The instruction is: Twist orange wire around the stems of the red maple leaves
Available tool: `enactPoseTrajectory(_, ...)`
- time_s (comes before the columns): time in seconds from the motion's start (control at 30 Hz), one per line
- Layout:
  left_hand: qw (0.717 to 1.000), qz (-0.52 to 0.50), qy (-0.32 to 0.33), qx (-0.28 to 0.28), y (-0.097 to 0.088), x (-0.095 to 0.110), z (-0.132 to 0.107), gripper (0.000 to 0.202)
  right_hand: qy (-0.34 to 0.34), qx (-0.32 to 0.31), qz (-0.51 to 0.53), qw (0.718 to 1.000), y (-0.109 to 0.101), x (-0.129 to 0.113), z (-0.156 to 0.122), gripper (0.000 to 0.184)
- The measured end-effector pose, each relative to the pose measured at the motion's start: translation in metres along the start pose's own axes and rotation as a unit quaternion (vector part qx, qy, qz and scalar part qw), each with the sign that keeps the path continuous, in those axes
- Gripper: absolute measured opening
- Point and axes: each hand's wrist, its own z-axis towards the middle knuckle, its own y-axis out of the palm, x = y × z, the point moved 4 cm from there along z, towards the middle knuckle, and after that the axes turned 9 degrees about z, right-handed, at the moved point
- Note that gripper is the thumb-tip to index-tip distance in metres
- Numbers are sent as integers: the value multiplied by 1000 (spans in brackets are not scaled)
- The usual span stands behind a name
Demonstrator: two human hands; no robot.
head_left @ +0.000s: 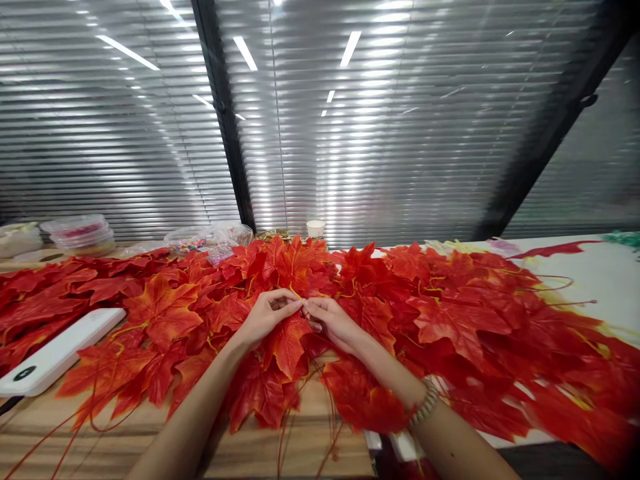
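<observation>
My left hand (267,315) and my right hand (330,321) meet at the fingertips over a heap of artificial maple leaves. Both are closed in a pinch at the stem end of a red-orange maple leaf (287,347), whose blade hangs down between the wrists. A thin yellow stem shows just above the left fingers. What lies exactly between the fingertips is too small to make out. Red cords (333,413) trail over the wooden table below the hands. A beaded bracelet (425,402) circles my right wrist.
More red maple leaves (460,320) spread across both sides. On the left lies a white power bank-like device (65,350). Clear plastic tubs (80,233), a tub of colourful beads (193,239) and a paper cup (315,229) stand at the back, before window blinds (320,160).
</observation>
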Motion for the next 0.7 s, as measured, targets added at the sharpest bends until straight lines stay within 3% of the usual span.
enactPoseTrajectory(0.7, 1000, 8, 1, -14, 3, 1, 0, 20, 2, 20, 15, 1000, -2, 3, 1, 29)
